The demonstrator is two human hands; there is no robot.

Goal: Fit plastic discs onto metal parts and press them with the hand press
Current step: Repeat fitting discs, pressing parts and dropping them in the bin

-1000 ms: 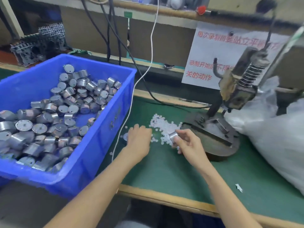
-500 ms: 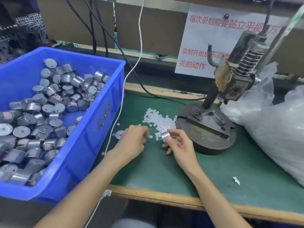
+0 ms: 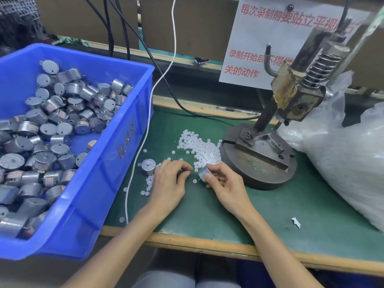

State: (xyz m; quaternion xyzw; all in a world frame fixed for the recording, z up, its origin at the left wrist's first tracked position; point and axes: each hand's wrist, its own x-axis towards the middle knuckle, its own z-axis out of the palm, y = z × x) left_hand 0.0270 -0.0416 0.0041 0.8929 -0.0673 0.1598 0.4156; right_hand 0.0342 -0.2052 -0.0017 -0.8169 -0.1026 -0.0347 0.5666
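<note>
My right hand grips a small round metal part on its side, just left of the hand press base. My left hand rests palm down on the green mat with fingers curled at the loose white plastic discs; whether it pinches one is hidden. A second metal part with a disc on top stands upright on the mat, left of my left hand. The hand press rises at the right with its spring and ram above the base.
A blue bin full of metal parts fills the left. A large clear plastic bag lies at the right. A white cable runs down the mat by the bin. A paper sign hangs behind the press.
The camera moved closer and tilted down. Both hands stayed near the disc pile; my right hand kept its metal part and my left fingers shifted among the discs.
</note>
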